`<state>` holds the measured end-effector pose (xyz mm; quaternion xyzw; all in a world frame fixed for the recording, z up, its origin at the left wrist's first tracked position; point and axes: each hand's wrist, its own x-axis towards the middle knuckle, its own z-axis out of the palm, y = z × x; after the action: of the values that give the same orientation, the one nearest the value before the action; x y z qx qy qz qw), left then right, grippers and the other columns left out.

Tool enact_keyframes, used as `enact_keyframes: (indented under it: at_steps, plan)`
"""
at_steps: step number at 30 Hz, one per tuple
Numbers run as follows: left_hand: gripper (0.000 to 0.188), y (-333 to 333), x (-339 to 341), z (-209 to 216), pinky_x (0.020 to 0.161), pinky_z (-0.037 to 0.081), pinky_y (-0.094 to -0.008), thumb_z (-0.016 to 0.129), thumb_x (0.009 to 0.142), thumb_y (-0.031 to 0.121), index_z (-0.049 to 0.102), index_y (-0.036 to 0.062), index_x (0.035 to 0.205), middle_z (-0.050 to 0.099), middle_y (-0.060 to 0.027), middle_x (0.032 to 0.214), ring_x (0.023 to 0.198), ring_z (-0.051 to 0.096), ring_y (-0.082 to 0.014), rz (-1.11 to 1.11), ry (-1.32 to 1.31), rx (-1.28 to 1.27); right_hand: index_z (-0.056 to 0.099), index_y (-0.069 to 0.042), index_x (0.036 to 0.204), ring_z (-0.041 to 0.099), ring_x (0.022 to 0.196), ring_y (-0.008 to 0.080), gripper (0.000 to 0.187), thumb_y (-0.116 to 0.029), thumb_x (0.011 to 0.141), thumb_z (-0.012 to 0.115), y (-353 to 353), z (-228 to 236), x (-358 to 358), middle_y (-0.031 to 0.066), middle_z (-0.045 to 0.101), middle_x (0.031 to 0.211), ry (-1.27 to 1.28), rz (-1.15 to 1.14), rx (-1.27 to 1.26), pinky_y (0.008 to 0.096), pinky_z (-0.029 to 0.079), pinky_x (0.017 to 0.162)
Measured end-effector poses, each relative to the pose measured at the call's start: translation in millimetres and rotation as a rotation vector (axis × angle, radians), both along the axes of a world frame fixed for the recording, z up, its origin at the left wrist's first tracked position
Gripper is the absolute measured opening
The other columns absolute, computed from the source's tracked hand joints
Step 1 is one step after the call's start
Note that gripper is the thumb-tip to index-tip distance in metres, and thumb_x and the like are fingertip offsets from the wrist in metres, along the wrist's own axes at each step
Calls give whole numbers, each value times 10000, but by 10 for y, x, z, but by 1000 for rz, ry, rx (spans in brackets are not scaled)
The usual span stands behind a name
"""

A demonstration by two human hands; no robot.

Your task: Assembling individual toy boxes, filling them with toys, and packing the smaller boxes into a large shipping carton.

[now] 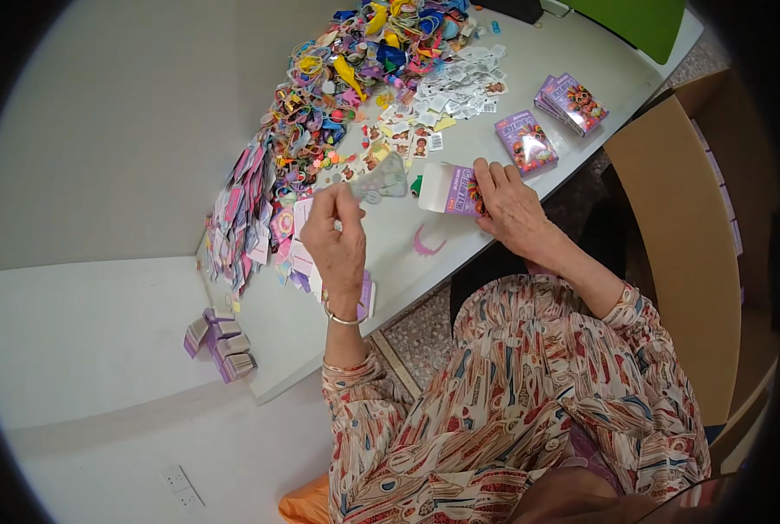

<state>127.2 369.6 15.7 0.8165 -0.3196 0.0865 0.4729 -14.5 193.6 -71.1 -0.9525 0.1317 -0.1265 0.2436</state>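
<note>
My right hand [514, 210] grips a small purple printed box [467, 191], tilted, its white end flap standing open toward the left. My left hand [336, 234], with a bracelet at the wrist, pinches a translucent greenish plastic piece [384, 178], perhaps a small pouch; its contents are too blurred to name. A bit of green [416, 186] shows between that piece and the box. Below them on the table lies a pink, crescent-shaped plastic piece with points [427, 242]. Under my left wrist, a purple-and-white box or card [365, 295] is partly hidden.
A large heap of colourful trinkets [320, 96] covers the table's far left, beside scattered white paper pieces [464, 83] and pink packets [240, 214]. Closed purple boxes [527, 142] sit at the right. An open cardboard carton [678, 236] stands beside the table; several purple boxes [219, 345] lie left.
</note>
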Motion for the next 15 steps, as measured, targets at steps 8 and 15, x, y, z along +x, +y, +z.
enact_keyframes:
  at_steps: [8,15]
  plan:
    - [61,-58,-80,-446,531,446,-354,597,854,80,621,30,880,621,-138,722,577,596,-282,-128,40,244,323,39,1277,495,967,313,806,-60,614,770,79,57,-3,158,470,1018,-46,47,-141,363,472,827]
    - [127,-263,-85,-433,562,461,-343,633,855,132,649,20,914,645,-121,802,617,604,-272,-206,56,265,311,39,1283,513,997,352,807,-124,644,775,-48,45,-120,188,492,1054,54,48,62,392,495,808]
